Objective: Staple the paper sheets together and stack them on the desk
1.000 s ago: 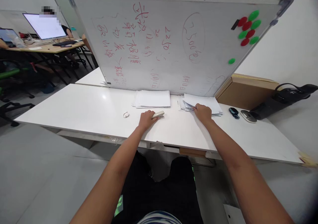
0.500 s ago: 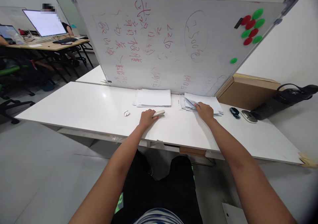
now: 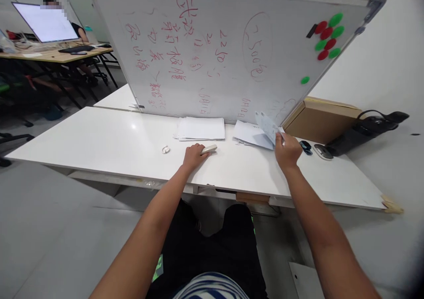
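Note:
My left hand (image 3: pixel 194 157) rests on the white table, its fingers closed around a pale stapler (image 3: pixel 210 149) that points to the right. At the right, my right hand (image 3: pixel 288 150) pinches some paper sheets (image 3: pixel 266 126), lifted and tilted up from the right paper stack (image 3: pixel 247 133). Their near edge bends over that stack. A neater stack of white paper (image 3: pixel 202 128) lies at the foot of the whiteboard, just beyond the stapler. Left of my left hand lies a small white curled item (image 3: pixel 165 149), too small to name.
A whiteboard (image 3: pixel 225 78) with red writing and magnets stands along the table's back. On the right are a cardboard box (image 3: pixel 321 120), a black bottle (image 3: pixel 356 133), a mouse (image 3: pixel 323 151) and a small dark object (image 3: pixel 305 147). A person sits behind a monitor (image 3: pixel 46 23) at the far left.
My right hand has moved right and raised paper from the right stack, turning it up on edge. My left hand stays on the stapler. The camera view has shifted slightly.

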### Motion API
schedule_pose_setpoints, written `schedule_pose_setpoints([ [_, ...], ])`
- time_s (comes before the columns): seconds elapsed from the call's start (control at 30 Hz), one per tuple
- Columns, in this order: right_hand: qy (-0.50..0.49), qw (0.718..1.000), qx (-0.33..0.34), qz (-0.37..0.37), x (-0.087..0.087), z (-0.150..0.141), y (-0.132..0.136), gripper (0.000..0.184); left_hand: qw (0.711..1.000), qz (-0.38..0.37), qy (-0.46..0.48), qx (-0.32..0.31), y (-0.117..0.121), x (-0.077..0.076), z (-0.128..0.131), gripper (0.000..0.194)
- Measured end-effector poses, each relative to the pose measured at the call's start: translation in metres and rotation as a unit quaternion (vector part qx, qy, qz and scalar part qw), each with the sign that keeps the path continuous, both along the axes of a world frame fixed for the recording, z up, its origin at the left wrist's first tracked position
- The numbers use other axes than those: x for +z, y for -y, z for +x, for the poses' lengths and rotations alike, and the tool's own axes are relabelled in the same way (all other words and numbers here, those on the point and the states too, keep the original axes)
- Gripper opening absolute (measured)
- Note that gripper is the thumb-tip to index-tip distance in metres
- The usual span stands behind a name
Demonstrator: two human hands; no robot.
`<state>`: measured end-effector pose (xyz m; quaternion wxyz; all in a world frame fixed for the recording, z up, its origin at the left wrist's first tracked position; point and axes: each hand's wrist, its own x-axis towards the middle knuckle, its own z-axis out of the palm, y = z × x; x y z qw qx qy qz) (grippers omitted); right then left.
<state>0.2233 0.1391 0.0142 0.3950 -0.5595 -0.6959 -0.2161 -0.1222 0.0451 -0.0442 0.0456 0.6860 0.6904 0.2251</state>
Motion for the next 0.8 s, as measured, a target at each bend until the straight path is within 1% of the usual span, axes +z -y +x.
schedule_pose_setpoints([
  [0.07,-0.027,0.998,-0.013,0.064,0.001,0.011,0.031,0.037,0.999,0.039,0.010,0.003,0.002,0.002,0.000,0.038],
  [0.13,-0.028,0.992,-0.010,0.124,-0.001,0.018,0.069,0.027,0.994,0.103,0.022,-0.007,0.008,0.006,0.001,0.045],
  [0.2,-0.012,0.984,0.023,0.177,-0.005,0.019,0.110,0.015,0.986,0.157,0.045,-0.038,0.019,0.010,0.007,0.044],
  [0.23,0.002,0.979,0.056,0.195,-0.008,0.017,0.131,0.017,0.982,0.168,0.069,-0.058,0.028,0.011,0.013,0.042],
  [0.27,0.010,0.976,0.090,0.197,-0.012,0.012,0.151,0.024,0.978,0.163,0.103,-0.081,0.038,0.013,0.022,0.041],
  [0.3,0.016,0.978,0.121,0.169,-0.017,0.005,0.169,0.031,0.973,0.140,0.154,-0.100,0.049,0.014,0.033,0.042],
  [0.33,0.027,0.977,0.157,0.145,-0.022,-0.003,0.184,0.035,0.964,0.096,0.218,-0.118,0.060,0.014,0.046,0.046],
  [0.37,0.039,0.972,0.197,0.126,-0.028,-0.012,0.197,0.035,0.945,0.024,0.292,-0.143,0.072,0.015,0.059,0.053],
  [0.4,0.041,0.967,0.231,0.104,-0.034,-0.021,0.208,0.033,0.909,-0.066,0.373,-0.172,0.082,0.016,0.072,0.062],
  [0.43,0.039,0.962,0.259,0.077,-0.040,-0.030,0.215,0.031,0.867,-0.130,0.448,-0.177,0.090,0.018,0.084,0.070],
  [0.47,0.036,0.959,0.278,0.046,-0.046,-0.037,0.220,0.028,0.826,-0.185,0.504,-0.174,0.096,0.020,0.093,0.071],
  [0.5,0.033,0.957,0.289,0.012,-0.051,-0.044,0.223,0.027,0.791,-0.224,0.547,-0.159,0.100,0.023,0.100,0.070],
  [0.53,0.030,0.956,0.292,-0.025,-0.055,-0.049,0.225,0.026,0.770,-0.243,0.574,-0.137,0.100,0.027,0.104,0.066],
  [0.57,0.028,0.955,0.289,-0.059,-0.059,-0.052,0.224,0.027,0.762,-0.247,0.587,-0.117,0.098,0.031,0.106,0.060],
  [0.6,0.027,0.954,0.284,-0.091,-0.061,-0.055,0.222,0.029,0.766,-0.239,0.587,-0.103,0.093,0.036,0.105,0.054],
  [0.67,0.024,0.952,0.270,-0.142,-0.064,-0.061,0.215,0.035,0.796,-0.203,0.561,-0.099,0.079,0.043,0.100,0.045],
  [0.73,0.022,0.953,0.252,-0.169,-0.064,-0.066,0.205,0.040,0.844,-0.153,0.504,-0.099,0.062,0.045,0.095,0.037],
  [0.8,0.023,0.955,0.227,-0.187,-0.064,-0.073,0.193,0.043,0.898,-0.101,0.421,-0.084,0.047,0.041,0.093,0.031],
])
